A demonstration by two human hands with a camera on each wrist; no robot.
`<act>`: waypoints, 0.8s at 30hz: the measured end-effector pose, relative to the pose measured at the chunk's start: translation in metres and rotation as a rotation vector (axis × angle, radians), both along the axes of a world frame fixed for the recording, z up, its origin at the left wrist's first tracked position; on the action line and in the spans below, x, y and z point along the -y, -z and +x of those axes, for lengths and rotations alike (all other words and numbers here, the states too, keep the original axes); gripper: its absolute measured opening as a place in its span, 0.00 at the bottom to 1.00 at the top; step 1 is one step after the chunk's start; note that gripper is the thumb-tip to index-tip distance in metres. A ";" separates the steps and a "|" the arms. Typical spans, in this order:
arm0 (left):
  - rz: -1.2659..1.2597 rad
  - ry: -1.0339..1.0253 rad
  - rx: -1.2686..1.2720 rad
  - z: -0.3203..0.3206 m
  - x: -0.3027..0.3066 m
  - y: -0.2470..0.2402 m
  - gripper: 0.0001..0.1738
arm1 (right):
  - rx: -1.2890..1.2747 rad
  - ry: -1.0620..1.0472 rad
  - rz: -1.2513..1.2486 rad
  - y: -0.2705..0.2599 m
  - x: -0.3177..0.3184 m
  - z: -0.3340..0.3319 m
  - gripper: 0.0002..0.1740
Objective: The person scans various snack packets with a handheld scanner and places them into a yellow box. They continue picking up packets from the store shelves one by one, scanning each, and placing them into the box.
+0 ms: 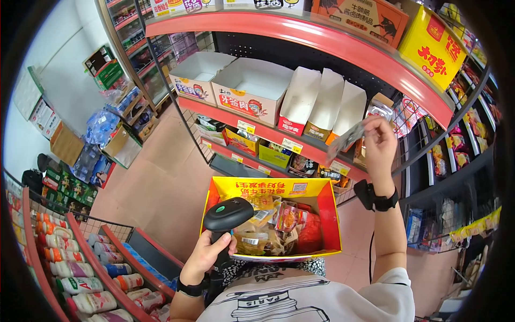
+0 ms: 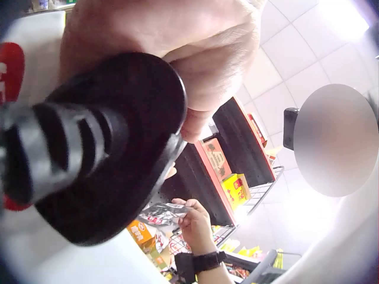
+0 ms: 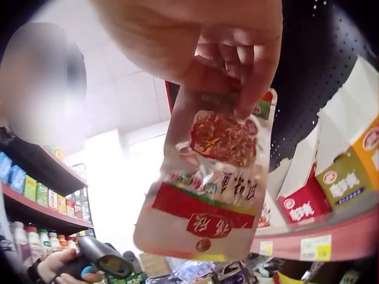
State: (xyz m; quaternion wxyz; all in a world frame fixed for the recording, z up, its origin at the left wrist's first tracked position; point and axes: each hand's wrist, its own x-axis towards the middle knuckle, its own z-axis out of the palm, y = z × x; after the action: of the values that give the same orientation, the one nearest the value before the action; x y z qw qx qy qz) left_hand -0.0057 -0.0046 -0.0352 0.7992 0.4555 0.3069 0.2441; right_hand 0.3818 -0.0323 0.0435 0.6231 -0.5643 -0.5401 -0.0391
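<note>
My left hand (image 1: 205, 252) grips the handle of a black barcode scanner (image 1: 229, 213), whose head lies over the left rim of a yellow-and-red carton (image 1: 337, 214). Inside that carton are several snack packets, among them a red bag (image 1: 309, 232) and a clear tub (image 1: 251, 243). Raised at the right, my right hand (image 1: 380, 140) pinches a snack packet (image 3: 207, 171) by its top edge. The packet hangs in front of the shelf; its printed face, with a food picture and a red band, shows in the right wrist view.
Open display boxes (image 1: 249, 88) line the middle shelf (image 1: 230, 114) ahead, with packets on the shelf below. Overhead, a red shelf edge (image 1: 300, 29) carries more cartons. Bottles (image 1: 80, 286) stand on a rack at lower left. Boxes and blue plastic-wrapped goods (image 1: 102, 126) are piled on the floor at left.
</note>
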 end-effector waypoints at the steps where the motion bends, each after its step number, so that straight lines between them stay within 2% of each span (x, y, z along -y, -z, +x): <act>1: 0.000 0.007 0.003 0.000 0.000 0.000 0.14 | 0.033 0.128 -0.009 -0.006 0.002 0.005 0.08; 2: 0.002 0.001 -0.001 0.000 0.000 0.000 0.14 | 0.036 0.135 -0.010 -0.013 0.003 0.010 0.08; 4: 0.004 0.000 -0.003 -0.001 0.000 0.002 0.14 | 0.319 0.433 -0.031 -0.025 0.006 0.018 0.06; 6: 0.016 -0.007 -0.008 -0.001 0.000 0.003 0.14 | 0.318 0.509 -0.061 -0.031 0.007 0.025 0.05; 8: 0.021 -0.010 0.002 -0.001 0.000 0.003 0.14 | 0.505 0.708 -0.033 -0.032 0.006 0.039 0.05; 12: 0.035 -0.017 -0.007 -0.001 0.000 0.003 0.14 | 0.489 0.818 -0.184 -0.026 0.005 0.061 0.06; 20: 0.036 -0.015 0.001 0.000 -0.001 0.003 0.15 | 0.469 0.886 -0.482 0.007 -0.003 0.089 0.07; 22: 0.036 -0.014 -0.002 -0.001 -0.001 0.003 0.15 | 0.441 0.915 -0.658 0.012 -0.006 0.093 0.09; 24: 0.041 -0.016 -0.013 -0.001 -0.001 0.003 0.15 | 0.474 0.914 -0.690 0.019 -0.010 0.098 0.11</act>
State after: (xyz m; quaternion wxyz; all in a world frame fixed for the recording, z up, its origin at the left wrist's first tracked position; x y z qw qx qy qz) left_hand -0.0065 -0.0039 -0.0383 0.7856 0.4708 0.3109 0.2539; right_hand 0.4794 -0.0227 0.0248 0.1881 -0.8836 -0.3488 -0.2493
